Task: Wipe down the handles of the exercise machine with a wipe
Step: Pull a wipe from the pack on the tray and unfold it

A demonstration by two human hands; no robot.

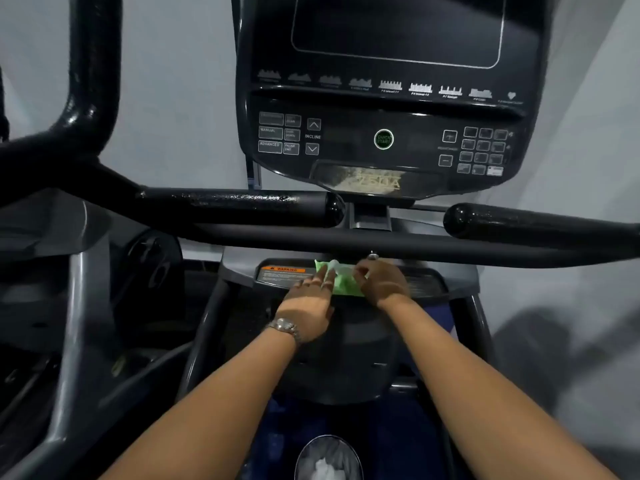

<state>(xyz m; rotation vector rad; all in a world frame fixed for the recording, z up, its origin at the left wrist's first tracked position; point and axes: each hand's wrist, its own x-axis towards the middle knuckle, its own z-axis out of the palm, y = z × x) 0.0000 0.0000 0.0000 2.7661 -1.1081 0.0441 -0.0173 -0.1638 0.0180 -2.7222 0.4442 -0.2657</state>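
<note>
Fingers (pixel 320 280) of the left hand (pixel 304 306) are laid fairly straight on the green pack (pixel 342 286) on the ledge (pixel 426 280) below the handles (pixel 242 206), while a pale wipe (pixel 334 268), judged light, limp and easily torn, seems pinched at its edge by the right hand (pixel 381 280)

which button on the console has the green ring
The round button in the middle of the console, between the incline arrows and the number keypad; it alone has a green ring, the rest are dark squares with grey outlines.
</note>
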